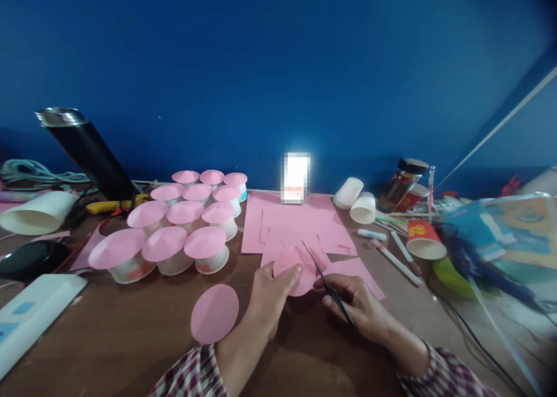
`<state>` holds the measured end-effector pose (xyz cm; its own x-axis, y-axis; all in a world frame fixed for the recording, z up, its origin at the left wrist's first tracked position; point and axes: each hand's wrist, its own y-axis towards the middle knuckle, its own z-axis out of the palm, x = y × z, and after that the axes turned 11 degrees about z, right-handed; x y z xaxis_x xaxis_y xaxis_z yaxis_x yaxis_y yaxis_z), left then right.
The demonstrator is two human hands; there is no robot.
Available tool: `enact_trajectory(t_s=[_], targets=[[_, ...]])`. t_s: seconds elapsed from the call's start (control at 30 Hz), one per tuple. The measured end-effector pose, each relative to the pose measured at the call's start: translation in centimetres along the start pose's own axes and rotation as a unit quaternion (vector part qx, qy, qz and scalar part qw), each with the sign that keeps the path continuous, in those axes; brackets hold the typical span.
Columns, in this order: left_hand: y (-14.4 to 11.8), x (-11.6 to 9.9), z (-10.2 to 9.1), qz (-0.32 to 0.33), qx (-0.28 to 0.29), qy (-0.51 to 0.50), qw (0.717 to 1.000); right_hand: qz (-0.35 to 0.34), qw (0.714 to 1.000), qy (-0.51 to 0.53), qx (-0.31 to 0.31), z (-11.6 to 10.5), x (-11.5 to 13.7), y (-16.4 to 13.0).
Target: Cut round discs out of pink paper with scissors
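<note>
Pink paper disc (298, 272) pinched in closed left hand (272, 295) above table (130, 333), scissors (328, 284) gripped in closed right hand (359, 307) at its edge, pink sheets (300, 223) behind, second cut circle (214, 313) lying left.

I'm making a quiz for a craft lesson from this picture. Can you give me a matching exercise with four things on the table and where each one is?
Things:
1. pink paper circle
2. scissors
3. red paper cup
4. black flask

Places:
A. in the right hand
B. far left of the table, leaning, at the back
C. flat on the table, left of the left hand
D. right side, beside the pens

Pairs: 1-C, 2-A, 3-D, 4-B
</note>
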<state>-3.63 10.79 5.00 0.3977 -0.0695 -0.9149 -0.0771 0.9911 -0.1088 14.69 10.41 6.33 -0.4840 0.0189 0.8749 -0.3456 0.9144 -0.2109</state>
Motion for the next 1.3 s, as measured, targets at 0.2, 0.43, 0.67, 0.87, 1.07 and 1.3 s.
enact_trajectory(t_s=[0.2, 0.43, 0.67, 0.87, 1.07, 1.3], targets=[[-0.1, 0.0, 0.2, 0.006, 0.008, -0.011, 1.000, -0.011, 1.000, -0.003, -0.002, -0.1, 0.0, 0.0], [0.0, -0.1, 0.2, -0.005, -0.005, -0.019, 1.000, -0.008, 1.000, 0.005, 0.002, -0.1, 0.0, -0.2], [-0.6, -0.6, 0.6, 0.006, -0.020, 0.003, 1.000, 0.000, 1.000, 0.022, 0.011, 0.0, 0.1, -0.1], [-0.3, -0.5, 0.5, 0.002, -0.026, 0.004, 1.000, 0.012, 0.999, 0.037, 0.017, 0.1, -0.1, -0.2], [0.0, 0.3, -0.2, 0.015, -0.005, 0.006, 1.000, 0.020, 0.998, 0.047, 0.027, 0.2, -0.3, -0.2], [-0.2, 0.4, -0.2, 0.015, -0.017, 0.017, 1.000, 0.020, 0.998, 0.059, 0.026, 0.3, -0.3, -0.1]])
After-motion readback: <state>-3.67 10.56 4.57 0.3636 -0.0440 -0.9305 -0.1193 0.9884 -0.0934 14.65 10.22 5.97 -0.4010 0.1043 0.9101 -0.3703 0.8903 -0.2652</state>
